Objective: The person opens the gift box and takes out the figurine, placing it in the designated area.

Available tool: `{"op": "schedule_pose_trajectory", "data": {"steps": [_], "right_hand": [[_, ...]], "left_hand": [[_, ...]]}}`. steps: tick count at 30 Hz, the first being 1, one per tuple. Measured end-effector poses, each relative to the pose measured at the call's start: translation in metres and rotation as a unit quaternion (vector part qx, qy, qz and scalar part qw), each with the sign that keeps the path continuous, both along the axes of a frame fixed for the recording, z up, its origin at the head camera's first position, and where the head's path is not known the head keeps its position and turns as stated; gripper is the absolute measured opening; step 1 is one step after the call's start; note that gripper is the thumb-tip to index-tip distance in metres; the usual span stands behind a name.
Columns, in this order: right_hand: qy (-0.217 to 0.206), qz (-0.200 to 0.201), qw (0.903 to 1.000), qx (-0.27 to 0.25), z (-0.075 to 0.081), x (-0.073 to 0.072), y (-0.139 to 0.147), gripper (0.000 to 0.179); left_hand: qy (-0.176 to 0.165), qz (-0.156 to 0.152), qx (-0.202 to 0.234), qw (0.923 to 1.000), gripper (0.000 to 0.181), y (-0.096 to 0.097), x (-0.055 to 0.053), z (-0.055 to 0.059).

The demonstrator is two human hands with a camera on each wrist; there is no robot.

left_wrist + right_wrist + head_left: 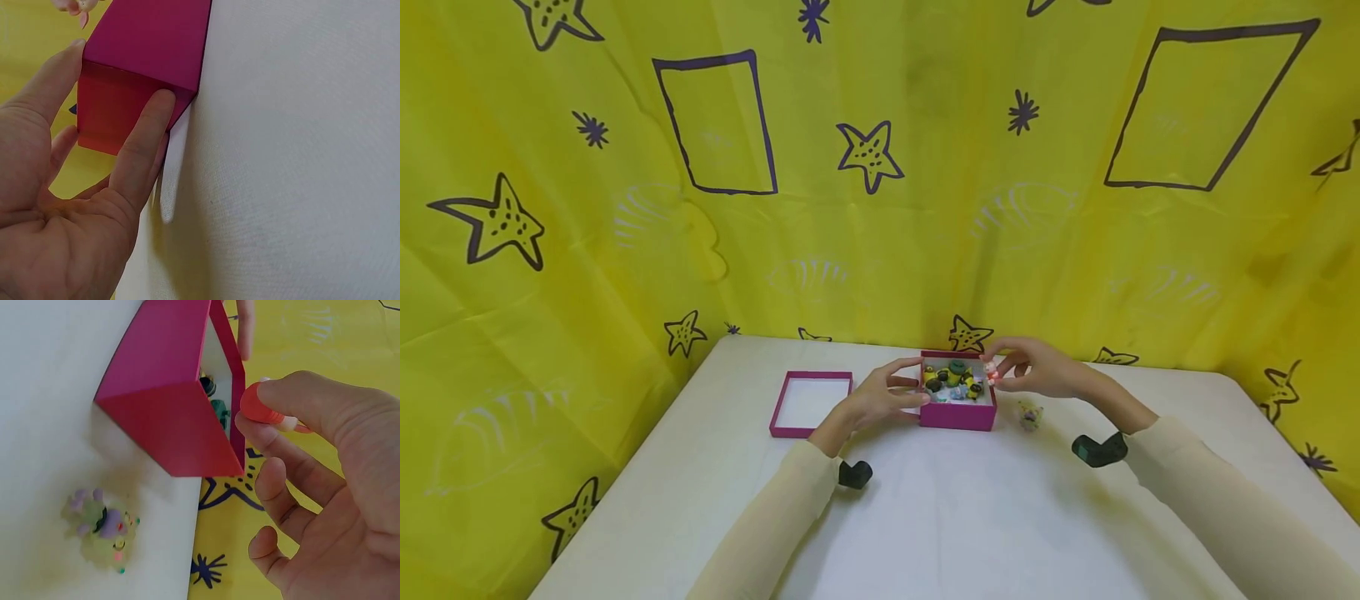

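A magenta box (pixel 958 417) stands on the white table with several small toy figures (pixel 957 373) inside, mostly yellow, green and dark. My left hand (pixel 882 397) rests on the box's left side, fingers extended and spread along the wall, thumb tip at the upper edge in the left wrist view. Over the right rim, my right hand (pixel 1037 368) pinches a small red-and-white figurine (pixel 992 372) between thumb and index finger. In the right wrist view its round red end (pixel 257 405) shows beside the box opening, while the other fingers curl loosely below.
A shallow magenta lid (pixel 790 432) with a white inside lies left of the box. Another small figure, pale yellow and purple (pixel 107 526), is on the table to the box's right. Behind the table hangs a yellow curtain (pixel 925 250) with drawn stars.
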State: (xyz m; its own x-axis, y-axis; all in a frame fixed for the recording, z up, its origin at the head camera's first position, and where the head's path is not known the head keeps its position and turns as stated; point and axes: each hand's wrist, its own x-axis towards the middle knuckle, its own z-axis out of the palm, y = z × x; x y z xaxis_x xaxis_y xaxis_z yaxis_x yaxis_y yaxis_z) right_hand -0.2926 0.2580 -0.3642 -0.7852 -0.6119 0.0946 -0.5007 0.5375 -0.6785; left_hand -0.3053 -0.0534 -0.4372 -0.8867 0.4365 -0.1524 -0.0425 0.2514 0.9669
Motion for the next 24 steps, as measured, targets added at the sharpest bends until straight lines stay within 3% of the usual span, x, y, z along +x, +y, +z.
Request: {"op": "schedule_pose_trajectory", "data": {"steps": [24], "right_hand": [[-0.04, -0.06, 0.9974, -0.011, -0.01, 0.034, 0.072, 0.038]], "left_hand": [[0.001, 0.006, -0.004, 1.0, 0.073, 0.0, 0.0, 0.0]]}}
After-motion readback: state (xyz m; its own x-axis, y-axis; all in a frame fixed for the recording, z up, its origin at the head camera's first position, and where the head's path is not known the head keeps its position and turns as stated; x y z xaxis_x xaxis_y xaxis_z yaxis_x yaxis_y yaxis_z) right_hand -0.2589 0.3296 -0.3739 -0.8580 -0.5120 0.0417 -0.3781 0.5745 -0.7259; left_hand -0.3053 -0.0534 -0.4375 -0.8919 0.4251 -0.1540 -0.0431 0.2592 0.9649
